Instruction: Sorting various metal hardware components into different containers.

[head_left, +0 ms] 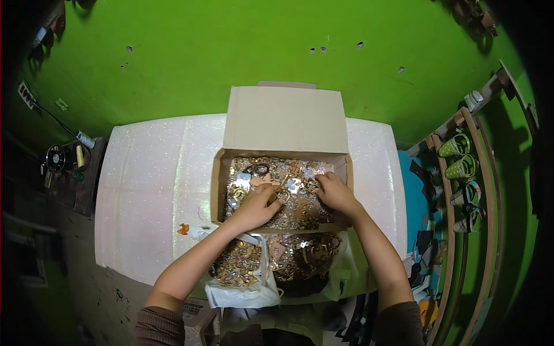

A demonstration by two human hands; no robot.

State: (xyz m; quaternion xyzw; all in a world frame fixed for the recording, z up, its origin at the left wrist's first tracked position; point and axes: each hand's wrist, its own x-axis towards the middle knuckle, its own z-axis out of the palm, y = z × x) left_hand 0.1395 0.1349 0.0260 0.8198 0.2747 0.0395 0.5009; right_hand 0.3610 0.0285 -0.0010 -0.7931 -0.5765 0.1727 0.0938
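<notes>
Sleeves [160, 327], hands [257, 206] (inside box walls [217, 187])

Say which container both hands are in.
The box with the raised lid: left hand and right hand are inside; the white bag in front has neither.

Left hand [257, 209] and right hand [336, 194] are among metal pieces [300, 212] in an open box [285, 122]. A white bag [242, 296] holds more in front. The wall [231, 52] is green.
</notes>
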